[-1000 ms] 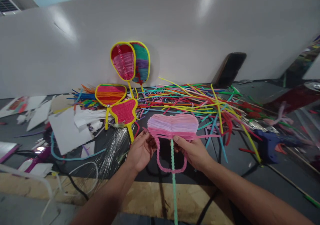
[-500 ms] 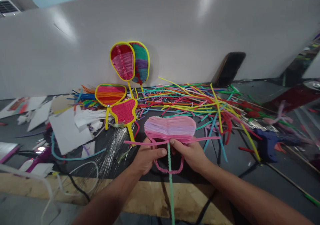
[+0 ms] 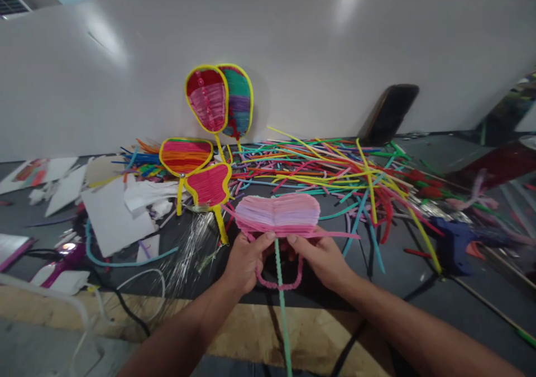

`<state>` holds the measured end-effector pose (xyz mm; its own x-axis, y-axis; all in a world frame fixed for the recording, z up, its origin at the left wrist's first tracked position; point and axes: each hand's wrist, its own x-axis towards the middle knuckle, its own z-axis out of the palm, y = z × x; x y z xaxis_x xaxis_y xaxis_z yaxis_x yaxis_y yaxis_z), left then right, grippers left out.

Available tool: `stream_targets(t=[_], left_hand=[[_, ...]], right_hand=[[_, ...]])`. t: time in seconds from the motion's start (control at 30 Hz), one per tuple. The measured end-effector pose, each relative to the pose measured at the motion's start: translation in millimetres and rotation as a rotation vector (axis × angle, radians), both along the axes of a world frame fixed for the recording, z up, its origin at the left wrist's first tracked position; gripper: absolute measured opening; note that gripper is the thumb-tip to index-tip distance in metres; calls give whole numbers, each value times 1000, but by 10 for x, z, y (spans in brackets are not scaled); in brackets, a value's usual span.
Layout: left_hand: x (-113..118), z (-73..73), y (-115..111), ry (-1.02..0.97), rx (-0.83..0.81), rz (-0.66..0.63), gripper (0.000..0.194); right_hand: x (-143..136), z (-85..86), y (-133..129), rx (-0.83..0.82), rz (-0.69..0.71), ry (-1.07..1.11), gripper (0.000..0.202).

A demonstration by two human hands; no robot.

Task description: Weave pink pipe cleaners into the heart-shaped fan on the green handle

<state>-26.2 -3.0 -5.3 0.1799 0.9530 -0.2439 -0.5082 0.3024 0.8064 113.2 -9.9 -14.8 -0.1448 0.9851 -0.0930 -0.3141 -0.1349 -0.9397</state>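
Together, two hands [image 3: 245,261] on one panel [image 3: 276,212]

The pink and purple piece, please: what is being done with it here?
The left hand and right hand of one person hold the pink and purple piece by its lower edge, thumbs on either side of the green stem. A pink loop hangs below. Beyond lie many loose coloured fuzzy sticks.

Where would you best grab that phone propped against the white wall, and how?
I'd grip the phone by both long edges near its top, reaching from the front: it leans against the white wall, upper half above the coloured stems.
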Motion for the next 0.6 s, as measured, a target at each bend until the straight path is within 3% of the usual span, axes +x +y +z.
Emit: stream_targets(t=[0.2,0.4,0.6], left_hand=[[-47,-2,50,40,23,156,25],[-50,11,77,50,61,227,42],[-72,30,80,59,19,257,35]], right_hand=[[23,-11,46,-85,-156,203,27],[51,-8,63,-50,-158,124,22],[74,-19,61,12,-169,44,20]])
